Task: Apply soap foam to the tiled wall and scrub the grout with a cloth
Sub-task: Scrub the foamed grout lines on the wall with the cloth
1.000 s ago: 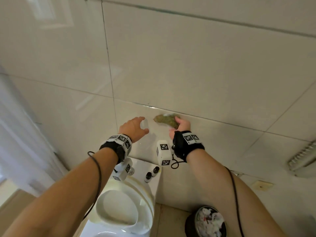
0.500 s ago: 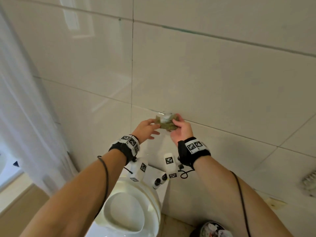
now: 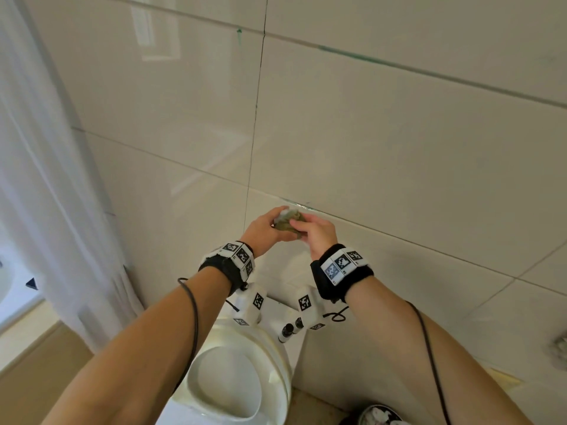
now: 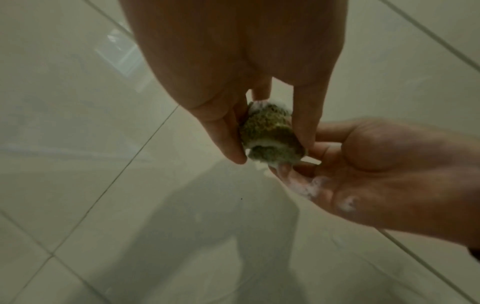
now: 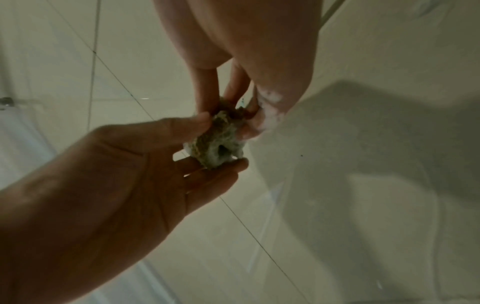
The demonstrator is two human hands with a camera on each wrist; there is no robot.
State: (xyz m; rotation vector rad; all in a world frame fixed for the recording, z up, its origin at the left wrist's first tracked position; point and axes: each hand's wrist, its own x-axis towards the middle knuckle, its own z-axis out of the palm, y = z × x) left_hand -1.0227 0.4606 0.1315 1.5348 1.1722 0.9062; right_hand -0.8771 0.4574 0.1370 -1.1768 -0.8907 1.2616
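A small wadded green cloth [image 3: 288, 223] with white soap foam on it is held just in front of the tiled wall [image 3: 383, 142], below a horizontal grout line [image 3: 399, 237]. My left hand [image 3: 277, 223] pinches it from the left, thumb and fingers around it [image 4: 270, 148]. My right hand [image 3: 302, 228] pinches it from the right, and foam clings to its fingers [image 5: 270, 115]. In the wrist views the cloth [image 4: 267, 131] [image 5: 218, 142] sits between both sets of fingertips. A wet, foamy smear [image 3: 296, 204] marks the grout just above the hands.
Under my arms is a white toilet [image 3: 239, 381], with two small dark-capped bottles [image 3: 290, 328] on its cistern top. A white curtain [image 3: 46, 194] hangs at the left. A waste bin [image 3: 379, 416] stands on the floor at the lower right.
My left hand has moved right from the bare tile and taken hold of the cloth alongside the right hand. The cloth has come off the grout line. The head view has swung left.
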